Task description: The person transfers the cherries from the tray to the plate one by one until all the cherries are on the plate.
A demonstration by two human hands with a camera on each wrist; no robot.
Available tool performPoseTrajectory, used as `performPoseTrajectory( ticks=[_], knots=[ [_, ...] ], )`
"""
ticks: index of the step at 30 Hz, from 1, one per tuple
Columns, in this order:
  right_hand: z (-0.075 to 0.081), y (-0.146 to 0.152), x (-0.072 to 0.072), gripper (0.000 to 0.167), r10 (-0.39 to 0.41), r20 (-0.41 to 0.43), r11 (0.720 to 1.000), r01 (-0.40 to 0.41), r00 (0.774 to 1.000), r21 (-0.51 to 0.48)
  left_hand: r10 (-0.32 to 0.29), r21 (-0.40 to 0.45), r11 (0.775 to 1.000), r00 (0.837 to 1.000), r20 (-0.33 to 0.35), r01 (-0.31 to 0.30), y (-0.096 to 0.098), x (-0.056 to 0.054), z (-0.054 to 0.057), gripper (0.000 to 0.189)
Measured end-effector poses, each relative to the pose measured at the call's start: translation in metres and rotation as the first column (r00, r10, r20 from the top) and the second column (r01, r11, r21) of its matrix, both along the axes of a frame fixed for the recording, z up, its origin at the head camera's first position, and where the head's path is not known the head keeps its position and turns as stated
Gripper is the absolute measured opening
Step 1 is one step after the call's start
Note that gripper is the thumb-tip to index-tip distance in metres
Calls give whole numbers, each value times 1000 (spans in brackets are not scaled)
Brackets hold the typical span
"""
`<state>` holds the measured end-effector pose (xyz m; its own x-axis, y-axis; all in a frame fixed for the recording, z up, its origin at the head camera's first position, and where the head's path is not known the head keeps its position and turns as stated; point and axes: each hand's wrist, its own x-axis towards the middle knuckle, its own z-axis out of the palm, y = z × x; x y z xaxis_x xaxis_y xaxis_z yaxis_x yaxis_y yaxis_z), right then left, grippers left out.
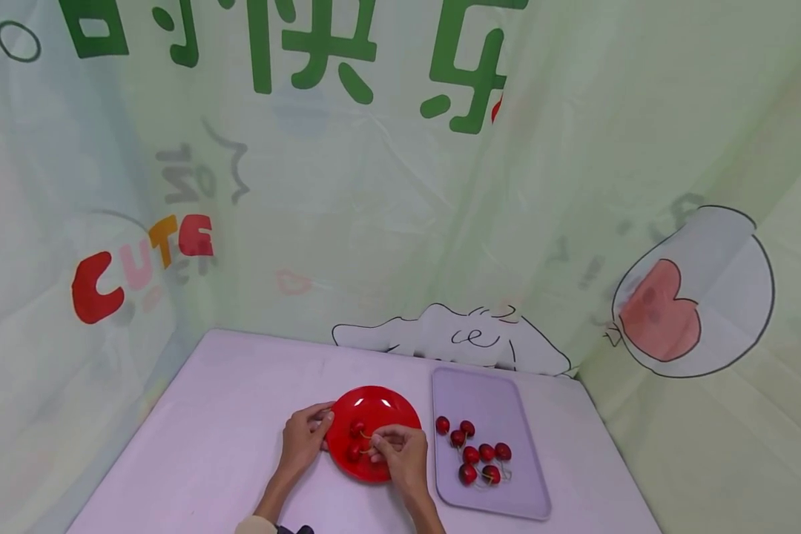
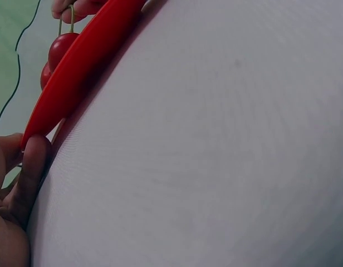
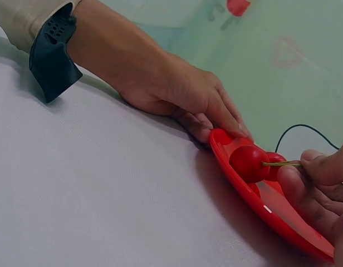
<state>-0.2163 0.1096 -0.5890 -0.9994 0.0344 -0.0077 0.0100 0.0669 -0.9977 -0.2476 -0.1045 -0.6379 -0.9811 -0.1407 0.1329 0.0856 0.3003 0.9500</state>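
Observation:
A round red plate [image 1: 394, 406] rests on the table. My left hand [image 1: 299, 442] grips its left rim, thumb above and fingers beneath, as the left wrist view also shows. Two red cherries, one at the back [image 1: 357, 428] and one nearer me [image 1: 354, 452], are at the left part of the plate. My right hand [image 1: 406, 454] reaches over the plate's right side and pinches their green stems [image 3: 280, 163] between thumb and fingertips. In the right wrist view the cherries [image 3: 248, 163] sit low, close over the plate's surface.
A pale purple tray [image 1: 477, 389] lies just right of the plate, bearing several stemmed cherries [image 1: 471, 455]. The white-covered table [image 1: 240, 400] ends at printed curtains [image 1: 374, 245] at the back and sides. A dark band [image 3: 54, 53] circles the left wrist.

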Motion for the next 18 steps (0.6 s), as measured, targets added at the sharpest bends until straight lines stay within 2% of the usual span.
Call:
performPoseTrajectory(
  ticks=[10,18],
  knots=[
    [5,-2,-2,14,12,9,998,-13,1000,59,-9,5,1000,1000,2,9,1,0,2,31],
    [-1,-4,-5,15,13,17,997,-15,1000,73,-4,5,1000,1000,1,4,0,2,3,31]
  ],
)
